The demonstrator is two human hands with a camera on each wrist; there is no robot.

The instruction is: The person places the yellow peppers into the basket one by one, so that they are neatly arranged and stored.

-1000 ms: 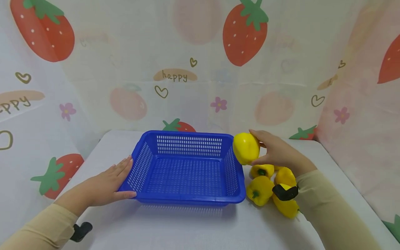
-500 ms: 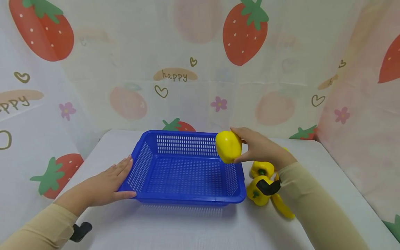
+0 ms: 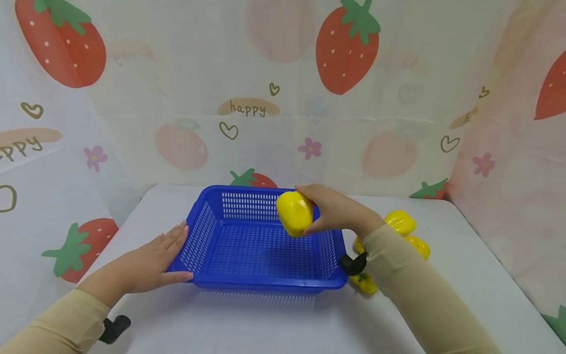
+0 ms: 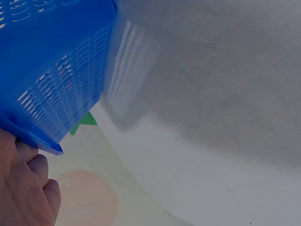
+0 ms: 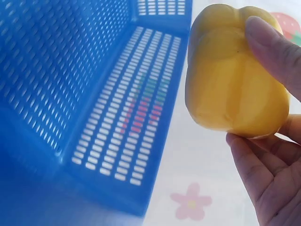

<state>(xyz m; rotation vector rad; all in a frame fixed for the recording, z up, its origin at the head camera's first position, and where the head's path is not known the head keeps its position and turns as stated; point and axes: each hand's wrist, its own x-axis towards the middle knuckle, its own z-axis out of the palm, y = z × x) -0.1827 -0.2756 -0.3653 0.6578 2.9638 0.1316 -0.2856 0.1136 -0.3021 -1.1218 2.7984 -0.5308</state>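
Observation:
The blue slotted basket (image 3: 265,282) stands on the white table, its inside bare. My right hand (image 3: 338,210) grips a yellow bell pepper (image 3: 294,213) between thumb and fingers, above the right part of the basket. In the right wrist view the pepper (image 5: 237,75) is held by the right hand (image 5: 277,174) next to the basket wall (image 5: 127,103). My left hand (image 3: 148,263) lies on the basket's left rim with its fingers extended. The left wrist view shows part of the left hand (image 4: 28,183) at the basket's edge (image 4: 35,136).
Several more yellow peppers (image 3: 400,222) lie on the table right of the basket, partly hidden by the right forearm and sleeve (image 3: 420,280). Behind the table (image 3: 468,246) hangs a cloth (image 3: 199,73) printed with strawberries. Black straps show at both wrists.
My right hand has carried the yellow pepper leftward, from beside the basket's right rim to above its inside. The left hand and the basket have stayed in place.

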